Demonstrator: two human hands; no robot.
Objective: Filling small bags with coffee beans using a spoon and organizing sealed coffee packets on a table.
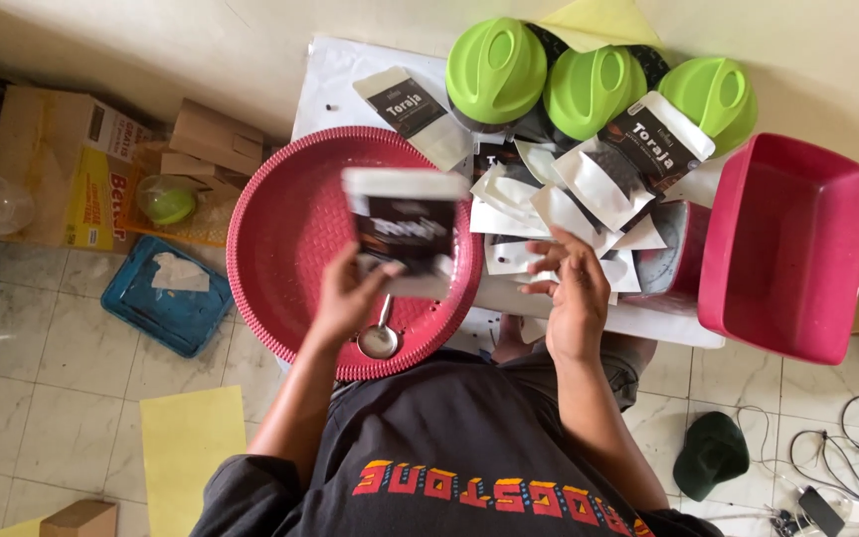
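At the far left, on the tiled floor, a cardboard box and a blue tray are seen, well apart from the work. Next, a round red basket is set on the white worktop, with a metal spoon lying in it near its close rim. Over the basket a black-and-white pouch is held up by the left hand, which is closed on the pouch's lower edge, thumb in front and fingers behind; the pouch is blurred, stands roughly upright with its long axis running away from the body, and lies directly above and beyond that hand. To the right, a heap of pouches of the same kind is spread on the worktop, flat and overlapping, pointing in mixed directions. The right hand is laid at the near edge of this heap with its fingers spread and bent onto the white pouches; whether one is pinched cannot be told. The heap thus lies just ahead of the right hand, which is the nearer of the two to it. Behind stand three green-lidded jars, and at the far right a red rectangular tub is set beside the heap.
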